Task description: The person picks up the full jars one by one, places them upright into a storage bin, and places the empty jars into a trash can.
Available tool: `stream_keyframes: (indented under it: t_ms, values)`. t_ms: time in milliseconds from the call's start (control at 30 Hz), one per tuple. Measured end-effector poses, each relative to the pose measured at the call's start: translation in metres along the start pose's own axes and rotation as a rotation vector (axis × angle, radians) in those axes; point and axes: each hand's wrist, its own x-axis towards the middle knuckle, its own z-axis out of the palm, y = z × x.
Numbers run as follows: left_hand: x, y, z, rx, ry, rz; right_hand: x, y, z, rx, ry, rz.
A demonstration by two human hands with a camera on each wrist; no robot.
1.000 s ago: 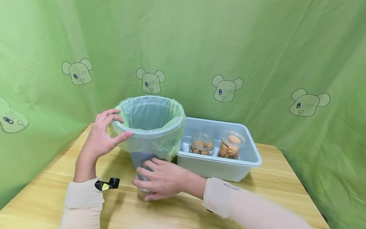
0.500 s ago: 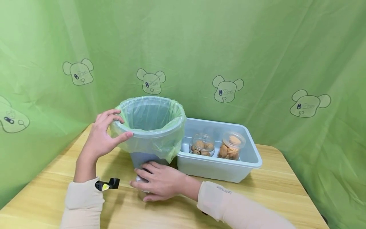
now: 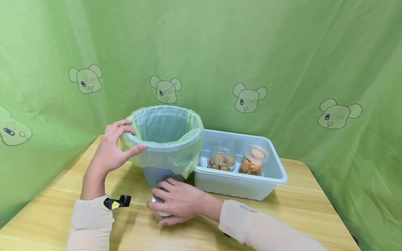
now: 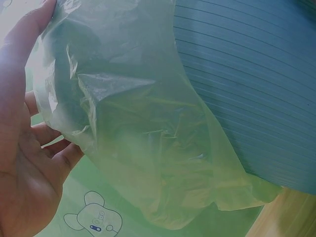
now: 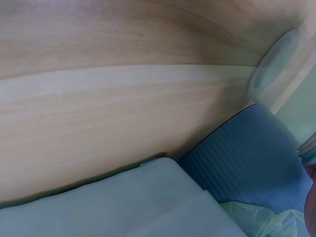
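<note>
A blue-grey trash bin (image 3: 155,175) stands on the table, lined with a pale green plastic bag (image 3: 183,158) folded over its rim. My left hand (image 3: 110,151) holds the rim at its left side, thumb on the near edge and fingers further back; the left wrist view shows the bag (image 4: 148,133) against those fingers. In front of the bin, my right hand (image 3: 180,202) grips a clear jar (image 3: 158,218) from above, the fingers spread over its silvery lid. See-through walls of this jar (image 5: 291,86) show at the right wrist view's edge; no contents are visible there.
Right of the bin sits a light blue tub (image 3: 232,181). Inside it are a clear jar of walnuts (image 3: 221,160) and a clear jar of orange-brown pieces (image 3: 252,164). A green curtain (image 3: 201,52) with bear prints hangs around the wooden table (image 3: 301,209).
My right hand and the jar shifted slightly left, then back right and a little nearer to me. The left hand and the bin have stayed in place.
</note>
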Motion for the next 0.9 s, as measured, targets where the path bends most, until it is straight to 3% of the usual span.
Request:
stream_keyframes:
  t_ms: [500, 900]
  values:
    - [0.000, 0.002, -0.001, 0.002, -0.012, -0.007, -0.005, 0.003, -0.020, -0.070, 0.033, -0.053]
    - [0.000, 0.003, -0.001, -0.008, -0.004, 0.002, -0.006, 0.010, -0.048, -0.102, 0.068, -0.118]
